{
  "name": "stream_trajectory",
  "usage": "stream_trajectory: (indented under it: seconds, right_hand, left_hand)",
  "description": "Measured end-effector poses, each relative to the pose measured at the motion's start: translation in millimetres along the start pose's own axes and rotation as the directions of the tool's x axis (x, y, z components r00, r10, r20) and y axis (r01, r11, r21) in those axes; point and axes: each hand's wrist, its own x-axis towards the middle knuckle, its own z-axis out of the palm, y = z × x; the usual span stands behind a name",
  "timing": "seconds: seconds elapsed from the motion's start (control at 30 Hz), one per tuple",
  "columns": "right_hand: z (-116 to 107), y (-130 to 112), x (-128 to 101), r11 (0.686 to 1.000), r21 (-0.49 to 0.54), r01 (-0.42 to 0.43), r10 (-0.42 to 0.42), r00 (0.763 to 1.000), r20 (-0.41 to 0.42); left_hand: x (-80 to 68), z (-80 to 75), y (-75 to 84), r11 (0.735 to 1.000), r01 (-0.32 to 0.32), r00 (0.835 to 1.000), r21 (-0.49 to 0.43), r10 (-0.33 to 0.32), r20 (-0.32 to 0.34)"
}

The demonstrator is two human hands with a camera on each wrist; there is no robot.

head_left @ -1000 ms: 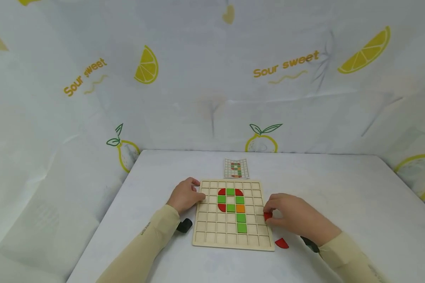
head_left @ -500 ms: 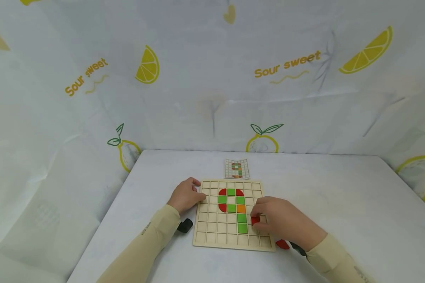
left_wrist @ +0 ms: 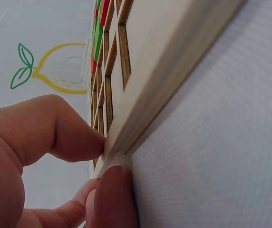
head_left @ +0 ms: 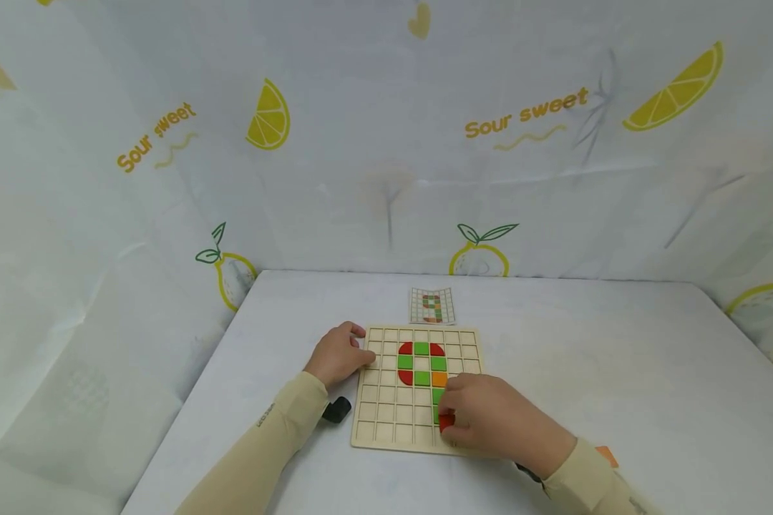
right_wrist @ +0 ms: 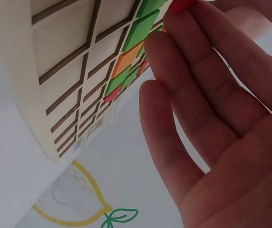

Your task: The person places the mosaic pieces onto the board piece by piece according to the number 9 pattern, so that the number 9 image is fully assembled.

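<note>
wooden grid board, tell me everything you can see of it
The wooden grid board is pale, flat and square, cut into rows of shallow cells, lying on the white table. Green, red and orange tiles fill cells in a figure like a nine. The left hand holds its left edge; the right hand rests over its near right part, pinching a red piece.

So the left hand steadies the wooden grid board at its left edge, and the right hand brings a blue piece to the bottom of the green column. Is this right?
Not fully. The piece in the right hand is red, not blue, as the head view shows. The rest holds: the left hand steadies the wooden grid board at its left edge, and the red piece is at the bottom of the green column.
</note>
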Motion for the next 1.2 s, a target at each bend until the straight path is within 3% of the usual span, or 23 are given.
stream_trajectory:
  seconds: [0.17, 0.4, 0.67, 1.2]
  right_hand:
    - [3.2, -4.1, 0.7, 0.999, -0.021, 0.046, -0.046, 0.999, -0.008]
    - [5.3, -7.4, 2.0, 1.0, -0.01, 0.026, -0.026, 0.999, 0.036]
    - [6.9, -9.0, 1.9, 1.0, -0.021, -0.003, 0.004, 0.999, 0.053]
    - [8.2, -9.4, 2.3, 0.999, -0.04, 0.004, -0.003, 0.999, 0.045]
  left_hand:
    - [0.3, -0.2, 1.1, 1.0, 0.003, 1.0, 0.001, -0.003, 0.002]
    - [0.9, 0.2, 0.5, 1.0, 0.012, 1.0, 0.002, -0.012, 0.007]
    - [0.5, -1.8, -2.4, 0.999, -0.038, 0.999, -0.006, 0.038, -0.002]
    - [2.3, -1.1, -3.5, 1.0, -0.027, 1.0, -0.007, 0.027, 0.006]
